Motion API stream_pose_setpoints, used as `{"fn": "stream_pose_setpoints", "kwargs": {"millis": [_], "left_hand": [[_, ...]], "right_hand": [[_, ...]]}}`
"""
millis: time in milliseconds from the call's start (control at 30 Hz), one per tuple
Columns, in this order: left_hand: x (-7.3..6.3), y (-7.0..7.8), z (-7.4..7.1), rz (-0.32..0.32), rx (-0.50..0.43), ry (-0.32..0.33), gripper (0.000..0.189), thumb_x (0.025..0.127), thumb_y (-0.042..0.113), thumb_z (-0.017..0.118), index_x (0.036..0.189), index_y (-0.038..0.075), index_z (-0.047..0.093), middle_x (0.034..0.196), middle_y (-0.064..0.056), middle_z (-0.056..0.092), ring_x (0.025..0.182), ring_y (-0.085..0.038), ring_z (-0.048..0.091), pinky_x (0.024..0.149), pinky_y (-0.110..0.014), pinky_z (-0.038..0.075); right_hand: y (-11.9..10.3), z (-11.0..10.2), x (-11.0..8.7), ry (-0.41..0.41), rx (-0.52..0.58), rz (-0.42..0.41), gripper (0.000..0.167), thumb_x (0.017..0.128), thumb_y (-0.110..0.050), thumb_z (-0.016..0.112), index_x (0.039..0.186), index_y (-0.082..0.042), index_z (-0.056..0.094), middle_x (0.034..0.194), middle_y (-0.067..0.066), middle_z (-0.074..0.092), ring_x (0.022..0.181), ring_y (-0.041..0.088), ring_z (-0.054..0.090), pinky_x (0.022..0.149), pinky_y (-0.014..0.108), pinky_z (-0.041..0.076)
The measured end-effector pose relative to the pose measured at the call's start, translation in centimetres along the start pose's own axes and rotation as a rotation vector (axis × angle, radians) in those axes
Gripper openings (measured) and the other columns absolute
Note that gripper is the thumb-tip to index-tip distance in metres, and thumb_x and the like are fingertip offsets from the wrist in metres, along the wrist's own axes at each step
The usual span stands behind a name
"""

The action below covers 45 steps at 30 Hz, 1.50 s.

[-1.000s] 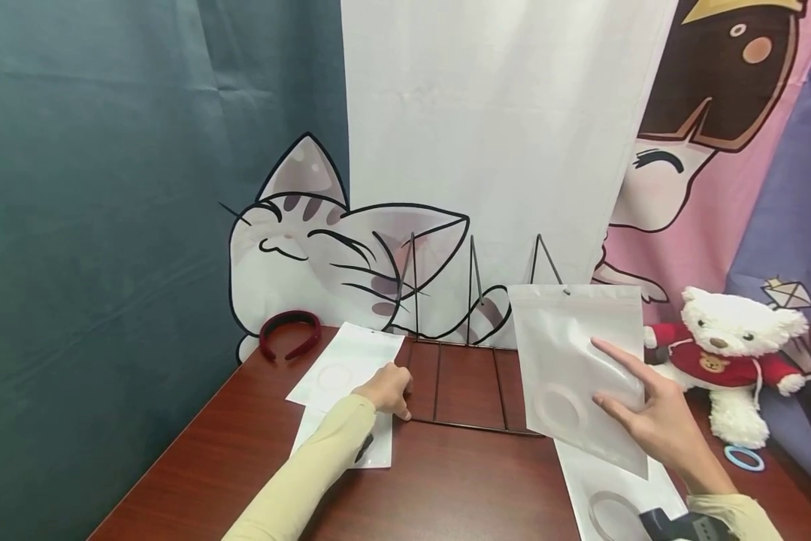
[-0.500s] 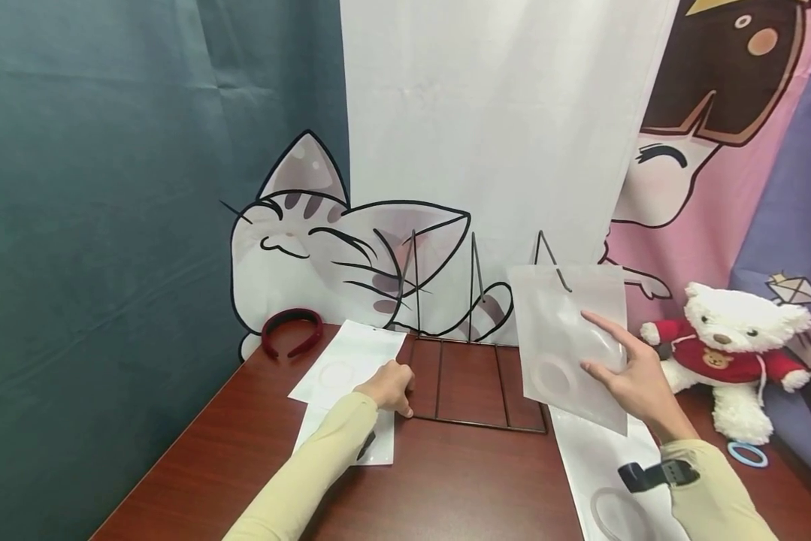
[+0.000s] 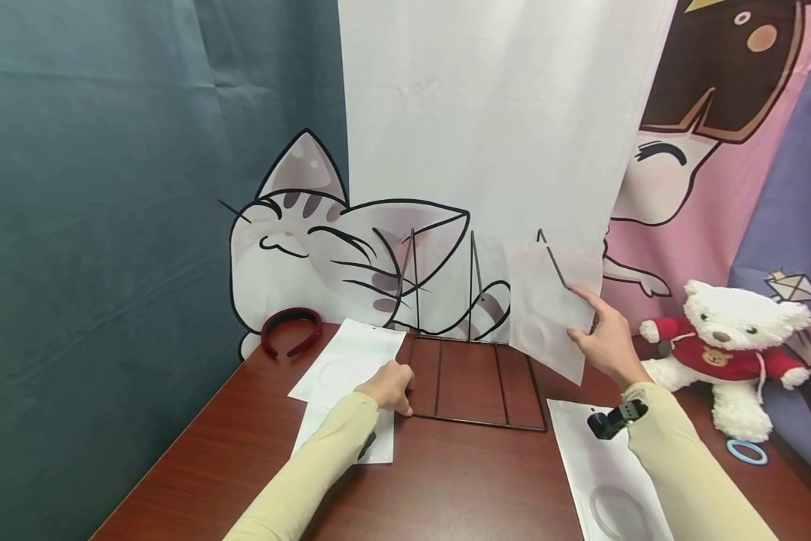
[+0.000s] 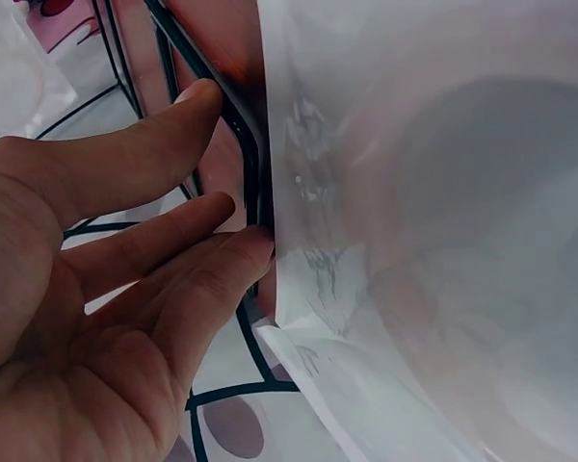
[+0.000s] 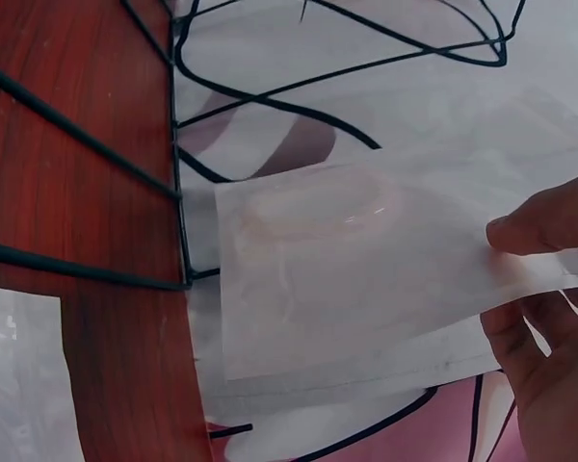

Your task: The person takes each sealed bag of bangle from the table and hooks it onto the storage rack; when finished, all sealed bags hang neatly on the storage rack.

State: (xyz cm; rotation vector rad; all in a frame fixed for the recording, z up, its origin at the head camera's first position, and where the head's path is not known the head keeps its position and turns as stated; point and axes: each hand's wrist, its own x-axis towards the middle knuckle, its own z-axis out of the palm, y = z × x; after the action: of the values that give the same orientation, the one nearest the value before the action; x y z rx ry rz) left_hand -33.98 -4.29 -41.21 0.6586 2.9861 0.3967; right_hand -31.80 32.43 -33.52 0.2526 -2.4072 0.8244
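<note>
A black wire display rack (image 3: 437,379) with upright hooks stands on the table; my left hand (image 3: 386,387) grips its near left corner. In the left wrist view, the thumb and fingers (image 4: 188,279) are on the black wire. A white translucent zip pouch (image 3: 547,315) with a ring showing through it hangs on the rack's right hook (image 3: 555,267). My right hand (image 3: 604,334) holds the pouch's right edge, with thumb and fingers on either side of it in the right wrist view. Another pouch (image 3: 567,436) with a ring lies under the right forearm.
Two more white pouches (image 3: 361,349) lie left of the rack, partly overlapped and partly behind the left arm. A dark red headband (image 3: 292,334) sits at the far left. A white teddy bear (image 3: 723,353) and a light blue ring (image 3: 746,451) are at the right.
My right hand has moved back and left, sliding the pouch along the hook toward the rack's upright. More of the pouch on the table now shows. The left hand stays put.
</note>
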Motion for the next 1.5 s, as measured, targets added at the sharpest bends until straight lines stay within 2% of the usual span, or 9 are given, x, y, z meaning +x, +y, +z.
{"fn": "stream_pose_setpoints", "kwargs": {"millis": [67, 167, 433, 633, 733, 900, 1067, 1267, 1500], "left_hand": [[0.0, 0.0, 0.0, 0.0, 0.002, 0.0, 0.037, 0.064, 0.017, 0.095, 0.092, 0.006, 0.074, 0.093, -0.01, 0.071, 0.083, -0.017, 0.061, 0.073, -0.029, 0.052], [0.0, 0.0, 0.0, -0.006, -0.004, -0.007, 0.036, 0.065, 0.017, 0.094, 0.092, 0.006, 0.073, 0.093, -0.01, 0.07, 0.082, -0.017, 0.059, 0.071, -0.028, 0.051], [-0.1, 0.2, 0.0, -0.026, -0.001, -0.009, 0.034, 0.066, 0.017, 0.094, 0.091, 0.006, 0.072, 0.091, -0.009, 0.069, 0.079, -0.015, 0.057, 0.067, -0.028, 0.05], [-0.1, 0.2, 0.2, -0.019, 0.009, 0.002, 0.033, 0.065, 0.017, 0.094, 0.088, 0.007, 0.072, 0.089, -0.008, 0.069, 0.078, -0.015, 0.057, 0.067, -0.027, 0.049], [-0.2, 0.2, 0.3, -0.012, 0.01, 0.009, 0.033, 0.065, 0.016, 0.094, 0.087, 0.008, 0.072, 0.087, -0.008, 0.069, 0.078, -0.015, 0.057, 0.067, -0.027, 0.05], [-0.2, 0.1, 0.3, 0.003, 0.025, 0.028, 0.034, 0.064, 0.017, 0.095, 0.087, 0.007, 0.072, 0.087, -0.008, 0.069, 0.079, -0.017, 0.06, 0.069, -0.028, 0.051], [-0.1, 0.1, 0.3, -0.001, 0.026, 0.026, 0.035, 0.064, 0.017, 0.095, 0.087, 0.007, 0.072, 0.086, -0.007, 0.068, 0.08, -0.017, 0.059, 0.07, -0.029, 0.051], [-0.1, 0.0, 0.4, 0.001, 0.016, 0.021, 0.036, 0.064, 0.018, 0.095, 0.091, 0.007, 0.073, 0.089, -0.008, 0.07, 0.084, -0.018, 0.062, 0.076, -0.031, 0.054], [-0.1, 0.0, 0.4, -0.001, 0.013, 0.02, 0.036, 0.065, 0.017, 0.095, 0.091, 0.006, 0.073, 0.088, -0.008, 0.069, 0.082, -0.018, 0.06, 0.074, -0.031, 0.053]], "right_hand": [[0.1, 0.2, 0.5, 0.006, -0.008, 0.003, 0.079, 0.077, 0.007, 0.069, 0.149, -0.019, 0.049, 0.072, 0.01, 0.049, 0.054, 0.007, 0.042, 0.051, 0.025, 0.038], [0.3, 0.4, 1.1, 0.001, -0.002, 0.006, 0.081, 0.077, 0.008, 0.069, 0.149, -0.02, 0.048, 0.073, 0.008, 0.043, 0.052, 0.004, 0.042, 0.05, 0.024, 0.039], [0.6, 0.5, 1.3, -0.088, 0.035, 0.051, 0.085, 0.081, 0.006, 0.07, 0.155, -0.02, 0.038, 0.128, 0.032, 0.056, 0.053, 0.005, 0.053, 0.052, 0.024, 0.044], [1.7, 0.5, 0.1, -0.141, 0.045, 0.063, 0.087, 0.085, 0.001, 0.072, 0.158, -0.022, 0.032, 0.149, 0.034, 0.043, 0.091, 0.037, 0.067, 0.064, 0.03, 0.05], [2.5, 0.4, -0.8, -0.146, 0.032, 0.054, 0.086, 0.085, -0.002, 0.073, 0.158, -0.021, 0.033, 0.145, 0.034, 0.046, 0.111, 0.047, 0.062, 0.072, 0.036, 0.05], [4.3, 0.3, -2.4, -0.198, 0.033, 0.102, 0.085, 0.087, -0.006, 0.074, 0.159, -0.019, 0.031, 0.142, 0.035, 0.05, 0.119, 0.051, 0.058, 0.08, 0.048, 0.055], [6.3, 0.0, -4.2, -0.317, 0.017, 0.163, 0.082, 0.089, -0.009, 0.072, 0.158, -0.01, 0.029, 0.14, 0.034, 0.053, 0.128, 0.056, 0.049, 0.096, 0.071, 0.042], [8.6, -0.7, -6.6, -0.435, -0.04, 0.13, 0.079, 0.081, -0.005, 0.078, 0.148, 0.006, 0.038, 0.127, 0.036, 0.061, 0.117, 0.055, 0.057, 0.089, 0.064, 0.05], [10.6, -1.7, -9.3, -0.495, -0.102, 0.126, 0.08, 0.072, -0.003, 0.081, 0.142, 0.009, 0.044, 0.122, 0.034, 0.065, 0.117, 0.054, 0.058, 0.092, 0.065, 0.047]]}}
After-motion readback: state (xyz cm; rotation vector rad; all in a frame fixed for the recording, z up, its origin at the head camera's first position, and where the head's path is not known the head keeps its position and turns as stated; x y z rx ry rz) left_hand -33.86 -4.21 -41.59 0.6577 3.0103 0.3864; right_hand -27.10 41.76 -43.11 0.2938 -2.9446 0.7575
